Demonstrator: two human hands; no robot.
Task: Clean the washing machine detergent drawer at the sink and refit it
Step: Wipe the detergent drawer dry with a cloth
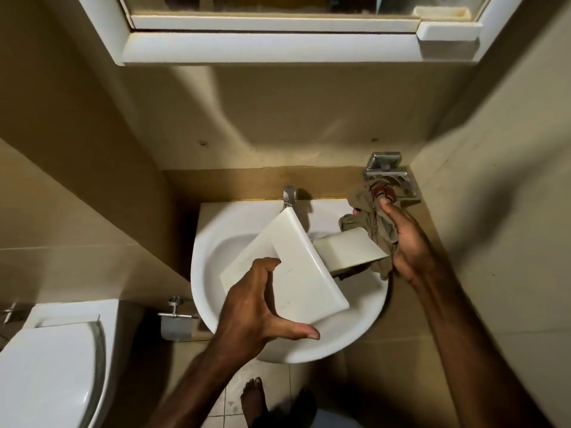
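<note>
We count one drawer (296, 267), held over one sink (216, 251), and one tap (289, 195) behind it. There is one cloth (375, 230). Two hands are in view, the left hand (256, 307) and the right hand (408, 242), and one bare foot (251, 400) shows on the floor below. We see one toilet (49, 366), one paper holder (176, 322), one metal holder (391, 177) on the wall and one mirror cabinet (278, 29) above.
</note>
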